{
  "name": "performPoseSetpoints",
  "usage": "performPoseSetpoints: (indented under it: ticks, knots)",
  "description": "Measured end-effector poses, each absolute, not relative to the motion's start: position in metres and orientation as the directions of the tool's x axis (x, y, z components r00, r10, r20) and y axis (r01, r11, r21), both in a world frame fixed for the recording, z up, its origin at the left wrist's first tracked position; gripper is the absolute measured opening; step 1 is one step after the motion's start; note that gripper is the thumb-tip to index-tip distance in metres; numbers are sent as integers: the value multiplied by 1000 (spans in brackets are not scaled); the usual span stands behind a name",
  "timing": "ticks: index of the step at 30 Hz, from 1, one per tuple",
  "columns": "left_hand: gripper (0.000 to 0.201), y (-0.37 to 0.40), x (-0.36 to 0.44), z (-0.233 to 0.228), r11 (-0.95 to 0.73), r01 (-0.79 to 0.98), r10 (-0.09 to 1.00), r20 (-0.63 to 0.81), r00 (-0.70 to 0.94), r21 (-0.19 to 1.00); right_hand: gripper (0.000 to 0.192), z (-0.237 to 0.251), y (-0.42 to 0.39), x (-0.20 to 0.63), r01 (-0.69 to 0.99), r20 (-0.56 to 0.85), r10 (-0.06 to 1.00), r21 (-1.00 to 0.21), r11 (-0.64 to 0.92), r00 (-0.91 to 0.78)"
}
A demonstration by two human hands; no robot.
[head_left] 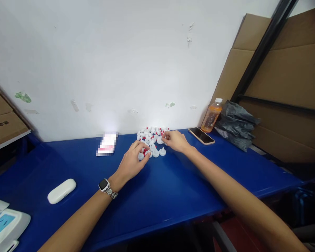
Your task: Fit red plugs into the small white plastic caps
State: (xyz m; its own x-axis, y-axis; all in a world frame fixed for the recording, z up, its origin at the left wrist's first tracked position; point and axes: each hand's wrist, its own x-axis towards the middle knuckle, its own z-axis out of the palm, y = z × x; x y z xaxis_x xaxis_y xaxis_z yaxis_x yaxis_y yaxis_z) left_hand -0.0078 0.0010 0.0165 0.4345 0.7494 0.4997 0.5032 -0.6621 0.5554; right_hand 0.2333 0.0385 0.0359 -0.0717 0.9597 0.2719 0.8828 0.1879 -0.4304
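A pile of small white plastic caps with red parts (152,135) lies on the blue table (157,189) by the wall. My left hand (132,161), a watch on its wrist, rests at the pile's near edge with its fingertips pinched on a white cap (141,156). On the pile's right side my right hand (175,140) curls its fingertips around another small piece (160,140). A few loose white caps (159,152) lie between the two hands.
A phone (201,135), an orange drink bottle (211,116) and a crumpled grey bag (236,124) sit at the right by cardboard panels. A white case (61,190) and a white device (5,227) lie at the left. A blurred packet (106,144) is near the wall.
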Motion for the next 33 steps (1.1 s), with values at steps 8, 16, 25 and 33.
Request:
performPoseSetpoints:
  ticks: [8,16,25,33]
  knots:
    - [44,-3,0,21,-308,179,909,234,346,934,33,23,0,187,165,387,919,-904,395,-75]
    - [46,-16,10,16,-198,-81,902,214,375,977,17,22,-31,156,568,572,809,-624,537,-136]
    - [16,-7,-22,20,-598,434,784,380,491,674,19,49,-22,148,718,562,802,-472,511,-201]
    - [12,-8,-21,20,-622,609,783,407,471,492,49,42,-17,140,831,411,857,-320,454,-310]
